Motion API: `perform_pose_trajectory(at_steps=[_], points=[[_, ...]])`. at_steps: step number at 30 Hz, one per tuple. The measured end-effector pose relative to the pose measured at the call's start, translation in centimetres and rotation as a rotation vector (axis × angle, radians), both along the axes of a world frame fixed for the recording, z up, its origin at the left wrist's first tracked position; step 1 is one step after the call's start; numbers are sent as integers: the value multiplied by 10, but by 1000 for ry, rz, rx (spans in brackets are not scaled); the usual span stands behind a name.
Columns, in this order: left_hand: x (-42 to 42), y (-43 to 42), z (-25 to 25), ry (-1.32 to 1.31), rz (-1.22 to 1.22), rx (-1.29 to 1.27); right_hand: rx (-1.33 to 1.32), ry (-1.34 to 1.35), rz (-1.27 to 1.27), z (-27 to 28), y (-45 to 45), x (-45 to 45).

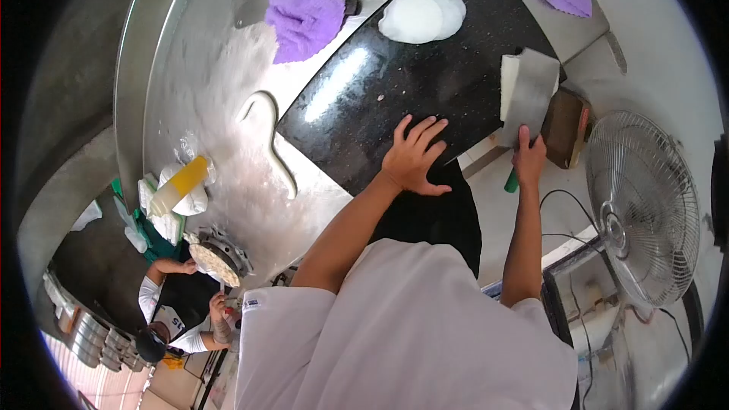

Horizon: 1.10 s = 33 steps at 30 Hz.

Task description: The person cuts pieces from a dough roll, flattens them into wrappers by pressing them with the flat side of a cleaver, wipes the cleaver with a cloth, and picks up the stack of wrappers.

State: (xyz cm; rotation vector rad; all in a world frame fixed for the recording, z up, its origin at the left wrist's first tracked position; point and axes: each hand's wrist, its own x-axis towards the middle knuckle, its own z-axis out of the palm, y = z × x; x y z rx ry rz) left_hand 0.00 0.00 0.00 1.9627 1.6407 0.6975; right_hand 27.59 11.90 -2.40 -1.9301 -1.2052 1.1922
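**One big knife, in your right hand**

The knife (533,91) points away from you, its long side tipped a bit right. Its blade is just ahead of your right hand (531,158), over the white cloth (508,87) at the black board's (456,83) right edge. That hand is the near one, pinched round the green handle (512,181). Your left hand (411,161) is spread flat, palm down, at the board's near edge, well left of the knife.

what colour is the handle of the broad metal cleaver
The handle is green, seen best in the head view, below the right hand.
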Motion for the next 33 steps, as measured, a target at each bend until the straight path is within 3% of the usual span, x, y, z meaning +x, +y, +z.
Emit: perform_pose_trajectory(at_steps=[2,3,5,9,11,13,15,17,18,19,21,22,23,25,27,29,31,33], points=[[16,7,17,-37,-32,-23,-274,-195,90,37,-6,6],[-35,44,-28,54,-42,149,-97,-114,76,-9,24,-47],[-25,21,-21,12,-59,179,26,-25,113,17,-23,-33],[-21,23,-7,-134,-106,184,44,-202,1,63,-113,-37],[-31,47,-25,-465,70,233,-11,-171,-78,81,-164,-44],[-36,71,-5,-848,282,-38,-15,-27,-184,58,-223,-35],[-28,56,23,-719,243,-61,-56,-24,-210,59,-259,-45],[-7,17,19,-11,224,342,-101,-51,-201,61,-273,-51],[-13,-13,-3,259,-13,83,-177,-84,-174,62,-285,-54],[-18,-12,-8,265,-22,99,-164,-76,-185,61,-285,-55],[-21,4,-16,-61,173,221,-100,-312,89,55,-284,-53],[-26,17,-20,-233,289,217,-228,-181,48,78,-270,-67],[-32,32,-6,-226,284,243,-202,-171,46,77,-249,-74],[-42,37,21,-604,542,223,-120,-163,388,71,-232,-87],[-37,12,19,-131,268,258,-77,-133,556,37,-206,-98],[-37,-33,3,474,-110,-72,-39,-92,715,22,-198,-110],[-41,-27,-8,458,-83,-48,-51,-304,781,23,-180,-115],[-39,-36,-9,431,-88,-100,-121,-323,810,30,-192,-115]])
